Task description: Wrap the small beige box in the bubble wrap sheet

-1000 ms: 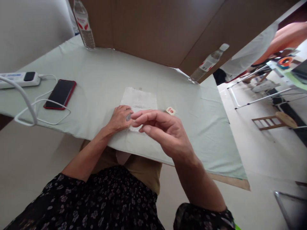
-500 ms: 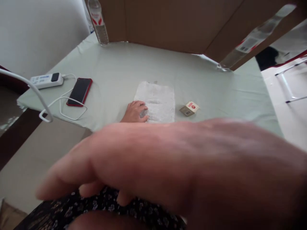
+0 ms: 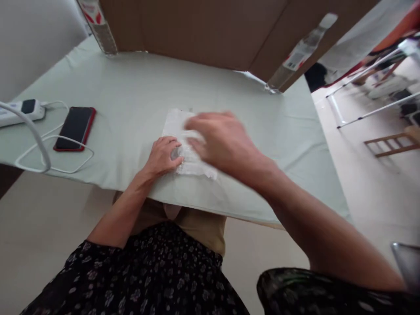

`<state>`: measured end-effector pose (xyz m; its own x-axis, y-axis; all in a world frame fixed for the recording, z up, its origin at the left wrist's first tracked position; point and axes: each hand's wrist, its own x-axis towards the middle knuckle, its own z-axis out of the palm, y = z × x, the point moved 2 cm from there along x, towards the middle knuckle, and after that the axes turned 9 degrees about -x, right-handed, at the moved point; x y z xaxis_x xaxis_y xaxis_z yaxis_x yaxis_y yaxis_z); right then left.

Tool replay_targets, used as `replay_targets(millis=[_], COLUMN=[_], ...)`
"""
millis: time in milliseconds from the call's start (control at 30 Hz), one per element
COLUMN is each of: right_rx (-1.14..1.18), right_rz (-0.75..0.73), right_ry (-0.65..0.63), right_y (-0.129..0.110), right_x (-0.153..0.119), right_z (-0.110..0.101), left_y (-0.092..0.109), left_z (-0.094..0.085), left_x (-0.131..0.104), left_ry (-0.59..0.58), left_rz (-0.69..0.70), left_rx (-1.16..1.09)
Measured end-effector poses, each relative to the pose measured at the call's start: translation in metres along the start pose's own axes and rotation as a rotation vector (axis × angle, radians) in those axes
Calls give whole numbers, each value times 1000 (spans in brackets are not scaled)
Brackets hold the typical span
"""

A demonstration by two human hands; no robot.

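Note:
A white textured cloth [image 3: 197, 164] lies flat on the pale green tablecloth. My left hand [image 3: 163, 155] rests at its left edge, fingers curled around a small clear round object [image 3: 176, 153]. Over the cloth's right side hangs my right hand [image 3: 219, 135], blurred by motion, its fingers bent to the left. Whether it holds anything cannot be made out. The small printed box is not visible in the current view.
A phone [image 3: 75, 129] with a red edge, a white cable [image 3: 67, 169] and a power strip [image 3: 33, 109] lie at the left. Behind stands a cardboard panel [image 3: 197, 33] with a bottle [image 3: 101, 28] at its left and another bottle [image 3: 300, 54] at its right.
My right hand has moved from close before the camera to above the cloth. The view has shifted, and the small box beside the cloth no longer shows. My left hand keeps its place.

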<state>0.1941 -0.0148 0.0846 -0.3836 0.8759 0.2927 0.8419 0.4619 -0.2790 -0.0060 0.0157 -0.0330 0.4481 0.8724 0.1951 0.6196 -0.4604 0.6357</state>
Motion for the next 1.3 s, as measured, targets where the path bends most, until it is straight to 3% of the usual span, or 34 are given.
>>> replay_targets(millis=[67,167,267,400,567,700,833,1033,1300], right_rx=[-177,-312,-292,-103,135,94,99,258,279], right_rz=[144,355,453,453,178,35,38,94,134], right_ry=[-17,-67,-99,-84,-33,-151,-194,-128,-93], right_y=[46,109,136,123,68,37,40,59,56], right_x=[-7,-28,-43,-36,-7,15,15,1,3], right_z=[-5,9,30,38,42,69,86,87,92], left_y=[2,5,5,7,11,11,10,11,9], left_z=[1,2,1,1,2,1,2,3,3], left_x=[0,-1,-2,-3,-2,-2,-2,-2,-2], left_ry=[45,72,79,61,23,11,12,28,24], left_rz=[-7,-15,-28,-33,-59,-71,-50,-45,-48], left_rx=[-5,-6,6,22,35,17,-13,-37,-45])
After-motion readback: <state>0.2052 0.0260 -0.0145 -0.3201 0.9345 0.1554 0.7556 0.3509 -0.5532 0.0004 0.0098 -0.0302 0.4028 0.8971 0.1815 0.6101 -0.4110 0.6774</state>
